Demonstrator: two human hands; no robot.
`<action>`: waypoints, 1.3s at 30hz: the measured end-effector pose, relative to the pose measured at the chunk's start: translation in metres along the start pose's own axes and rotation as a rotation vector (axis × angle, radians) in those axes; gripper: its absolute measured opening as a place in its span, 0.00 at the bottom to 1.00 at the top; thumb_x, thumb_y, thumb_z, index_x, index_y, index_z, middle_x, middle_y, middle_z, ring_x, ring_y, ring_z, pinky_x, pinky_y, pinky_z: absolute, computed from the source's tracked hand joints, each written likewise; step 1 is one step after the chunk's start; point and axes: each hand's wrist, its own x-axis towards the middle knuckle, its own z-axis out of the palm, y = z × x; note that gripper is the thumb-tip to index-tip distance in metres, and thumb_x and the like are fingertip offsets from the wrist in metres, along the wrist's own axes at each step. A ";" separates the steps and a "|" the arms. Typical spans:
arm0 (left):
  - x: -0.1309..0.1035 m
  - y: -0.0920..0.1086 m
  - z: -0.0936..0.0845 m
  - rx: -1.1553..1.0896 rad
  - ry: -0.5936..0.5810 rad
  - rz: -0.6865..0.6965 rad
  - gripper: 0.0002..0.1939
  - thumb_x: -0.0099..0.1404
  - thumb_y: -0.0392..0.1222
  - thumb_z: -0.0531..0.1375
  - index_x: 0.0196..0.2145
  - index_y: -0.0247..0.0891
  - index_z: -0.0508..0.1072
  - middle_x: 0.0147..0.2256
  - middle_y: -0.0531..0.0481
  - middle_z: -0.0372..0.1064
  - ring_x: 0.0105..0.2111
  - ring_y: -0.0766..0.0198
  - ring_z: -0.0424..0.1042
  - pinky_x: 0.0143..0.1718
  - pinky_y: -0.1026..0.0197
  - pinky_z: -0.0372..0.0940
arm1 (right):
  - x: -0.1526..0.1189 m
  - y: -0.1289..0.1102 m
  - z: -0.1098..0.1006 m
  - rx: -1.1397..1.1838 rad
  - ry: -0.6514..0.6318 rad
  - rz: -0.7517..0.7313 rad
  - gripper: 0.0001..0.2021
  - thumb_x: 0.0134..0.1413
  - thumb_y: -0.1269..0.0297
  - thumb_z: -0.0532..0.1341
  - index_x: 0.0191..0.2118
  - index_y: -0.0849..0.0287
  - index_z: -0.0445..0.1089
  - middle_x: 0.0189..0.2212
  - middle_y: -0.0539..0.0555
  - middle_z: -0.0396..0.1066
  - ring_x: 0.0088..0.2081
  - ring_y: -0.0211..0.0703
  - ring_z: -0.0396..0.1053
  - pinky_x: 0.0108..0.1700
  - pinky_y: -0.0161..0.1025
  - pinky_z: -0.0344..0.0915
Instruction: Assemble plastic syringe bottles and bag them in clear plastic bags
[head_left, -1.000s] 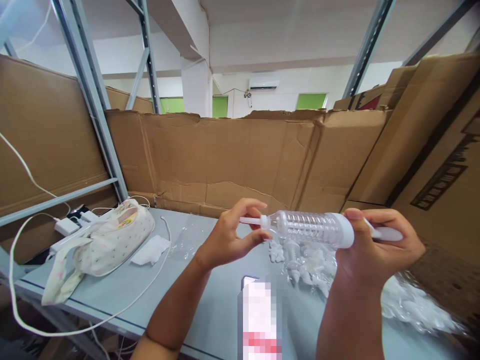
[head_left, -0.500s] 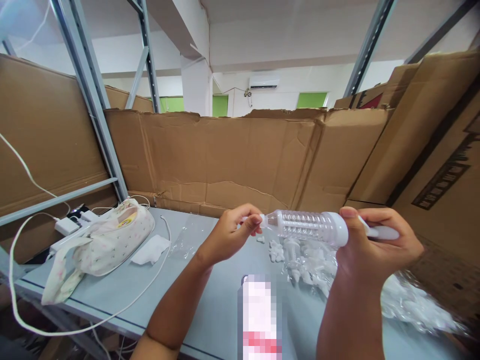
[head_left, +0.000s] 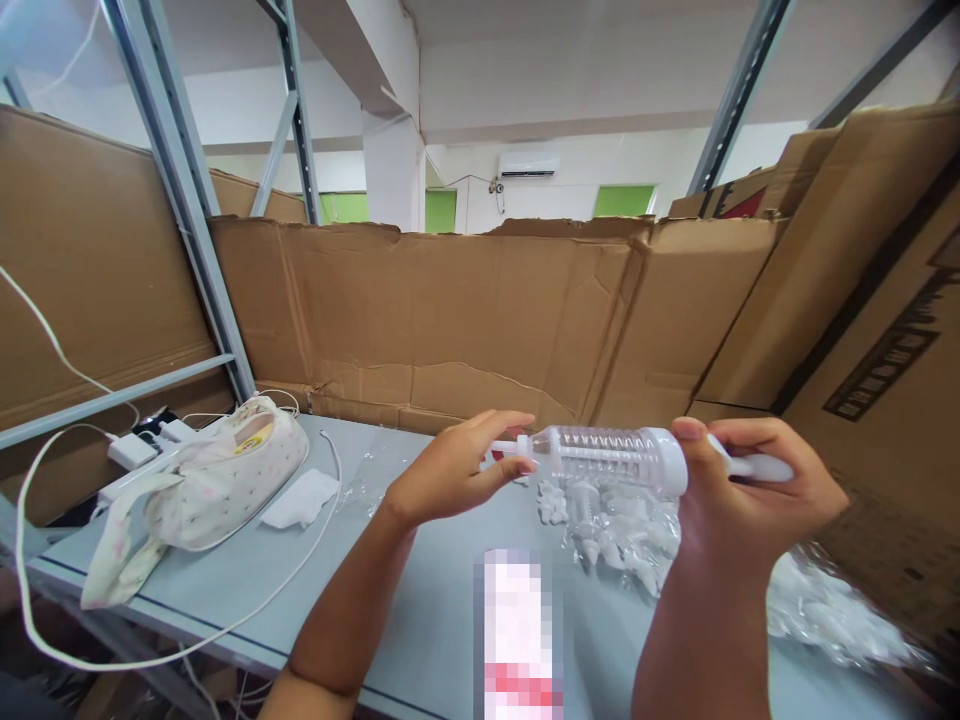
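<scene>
My right hand point(head_left: 750, 490) is closed around the white handle end of a clear plastic syringe-like tube point(head_left: 607, 455), held level above the table. A ribbed, spiral-like part shows inside the clear barrel, and a white collar point(head_left: 667, 461) rings its right end. At the left end, a narrow white tip point(head_left: 517, 447) lies between the thumb and forefinger of my left hand point(head_left: 457, 462). Those fingers are spread apart around it; whether the thumb touches it I cannot tell.
On the table point(head_left: 442, 600) behind the tube lie small white parts point(head_left: 553, 503) and clear bags of white pieces point(head_left: 630, 530). A blurred-out phone-like item point(head_left: 517, 620) is nearer. To the left are a fabric pouch point(head_left: 225, 490), tissue point(head_left: 300, 500) and a white cable point(head_left: 247, 620). Cardboard point(head_left: 450, 310) walls the back.
My left thumb and fingers have opened from their pinch on the tip, uncovering more of it. The tube and my right hand have shifted slightly left, with the right hand's grip kept.
</scene>
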 end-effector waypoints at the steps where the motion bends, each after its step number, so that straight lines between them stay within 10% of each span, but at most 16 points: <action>1: 0.001 -0.001 0.000 0.015 -0.032 0.013 0.22 0.68 0.53 0.53 0.57 0.45 0.63 0.56 0.45 0.65 0.51 0.59 0.68 0.44 0.59 0.66 | 0.000 0.001 -0.003 -0.022 -0.015 -0.011 0.14 0.36 0.65 0.71 0.17 0.59 0.64 0.13 0.43 0.57 0.15 0.30 0.51 0.18 0.33 0.47; 6: 0.005 -0.003 0.004 0.221 -0.101 0.098 0.13 0.70 0.46 0.51 0.46 0.40 0.71 0.41 0.49 0.74 0.40 0.62 0.72 0.39 0.60 0.65 | 0.000 0.009 -0.014 -0.191 -0.126 -0.059 0.14 0.37 0.62 0.71 0.18 0.59 0.66 0.13 0.44 0.58 0.16 0.31 0.52 0.19 0.35 0.49; 15: 0.014 -0.011 0.025 0.360 0.340 0.165 0.08 0.66 0.45 0.57 0.37 0.38 0.71 0.33 0.51 0.74 0.33 0.65 0.72 0.35 0.62 0.63 | -0.002 -0.005 -0.006 -0.274 -0.086 0.056 0.15 0.42 0.59 0.69 0.20 0.59 0.63 0.13 0.42 0.54 0.16 0.30 0.50 0.20 0.34 0.48; 27: 0.009 -0.010 0.009 0.094 -0.361 -0.071 0.11 0.66 0.36 0.51 0.44 0.38 0.70 0.41 0.48 0.74 0.38 0.62 0.73 0.34 0.63 0.64 | -0.008 -0.015 -0.005 -0.508 -0.446 -0.349 0.16 0.49 0.53 0.64 0.20 0.56 0.65 0.13 0.45 0.61 0.17 0.33 0.56 0.22 0.34 0.54; 39: 0.015 -0.001 0.032 0.509 0.114 -0.187 0.10 0.67 0.40 0.54 0.43 0.41 0.72 0.40 0.47 0.76 0.41 0.54 0.73 0.38 0.58 0.63 | -0.003 -0.011 -0.002 -0.732 -0.337 0.300 0.19 0.47 0.46 0.62 0.22 0.56 0.63 0.15 0.45 0.63 0.16 0.34 0.54 0.20 0.34 0.51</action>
